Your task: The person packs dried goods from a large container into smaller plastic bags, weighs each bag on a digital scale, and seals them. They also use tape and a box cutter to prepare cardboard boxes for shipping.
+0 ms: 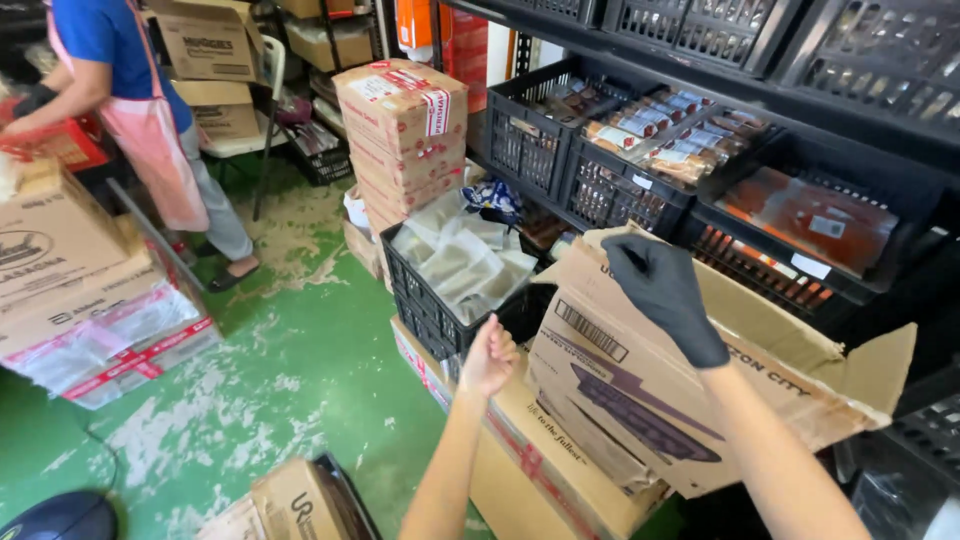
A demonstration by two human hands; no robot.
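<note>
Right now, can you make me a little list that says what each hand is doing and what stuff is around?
Place: storeroom with a green floor and black shelf crates
Right hand: wears a black glove, grips the top flap of an open cardboard box
Left hand: bare, touching the box's left edge
Box: tilted, resting on another carton
Beside it: black crate of clear bags
Behind: stacked taped cartons
Other person: far left, pink apron, at other boxes
</note>
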